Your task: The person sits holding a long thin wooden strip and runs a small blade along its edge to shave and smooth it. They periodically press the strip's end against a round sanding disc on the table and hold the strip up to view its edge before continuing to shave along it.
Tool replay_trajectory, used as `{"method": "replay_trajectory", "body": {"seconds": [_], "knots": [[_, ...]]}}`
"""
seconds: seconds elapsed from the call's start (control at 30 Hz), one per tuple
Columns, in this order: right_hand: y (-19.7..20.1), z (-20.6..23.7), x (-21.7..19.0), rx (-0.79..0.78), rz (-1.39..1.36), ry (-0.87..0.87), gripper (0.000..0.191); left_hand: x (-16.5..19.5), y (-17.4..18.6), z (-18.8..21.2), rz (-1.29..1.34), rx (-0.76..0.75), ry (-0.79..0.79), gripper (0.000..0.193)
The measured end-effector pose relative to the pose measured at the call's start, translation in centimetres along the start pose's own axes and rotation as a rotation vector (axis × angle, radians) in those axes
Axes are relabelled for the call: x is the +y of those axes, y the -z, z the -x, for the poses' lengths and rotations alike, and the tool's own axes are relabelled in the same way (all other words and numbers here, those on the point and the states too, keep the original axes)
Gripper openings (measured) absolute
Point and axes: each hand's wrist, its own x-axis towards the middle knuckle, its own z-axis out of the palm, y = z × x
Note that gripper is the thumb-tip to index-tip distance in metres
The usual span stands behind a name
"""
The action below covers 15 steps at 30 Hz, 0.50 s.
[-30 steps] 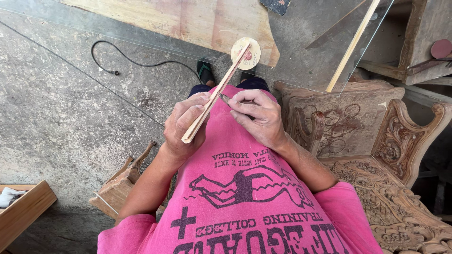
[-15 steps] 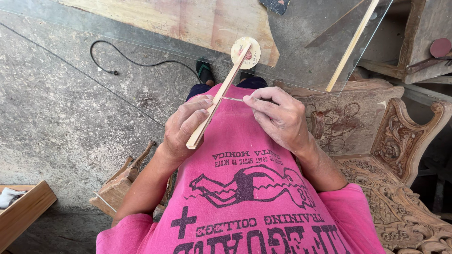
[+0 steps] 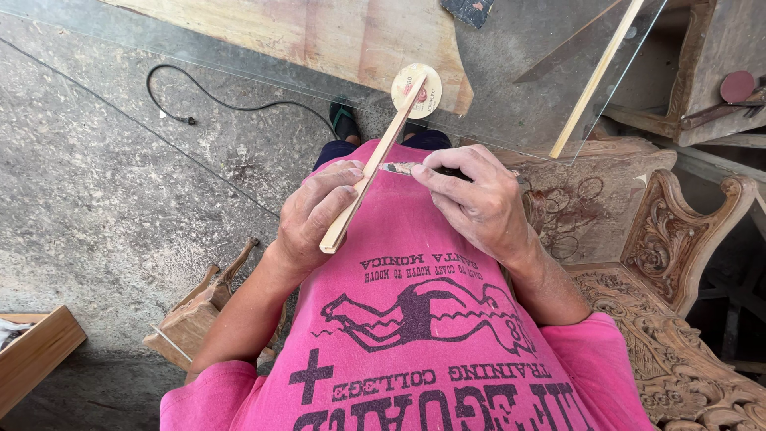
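My left hand (image 3: 315,215) grips a thin flat wooden stick (image 3: 375,160) that slants up and away from my pink shirt. My right hand (image 3: 475,199) pinches a small knife (image 3: 397,168) whose blade tip rests against the side of the stick, just above my left thumb. Beyond the stick's far end lies a round pale disc (image 3: 416,90) on the concrete floor; whether stick and disc touch is unclear.
A carved wooden chair (image 3: 678,239) stands at my right. A large wooden board (image 3: 319,32) and a long slat (image 3: 594,76) lie ahead. A black cable (image 3: 215,100) runs across the floor. A small wooden stool (image 3: 195,319) and a wooden box (image 3: 36,355) sit at my left.
My right hand has moved out to the right along my chest and now holds the knife tip against the stick. My left hand and the stick have barely shifted.
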Motion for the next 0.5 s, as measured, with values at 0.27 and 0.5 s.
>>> {"method": "replay_trajectory", "body": {"seconds": [0.27, 0.5], "knots": [[0.7, -0.3, -0.5, -0.029, 0.072, -0.01, 0.031, 0.0, 0.3, 0.0, 0.02, -0.039, -0.011, 0.038], [2.1, -1.0, -2.8, -0.078, 0.165, 0.047, 0.032, 0.2, 0.4, -0.3, -0.002, -0.071, -0.026, 0.04]]}}
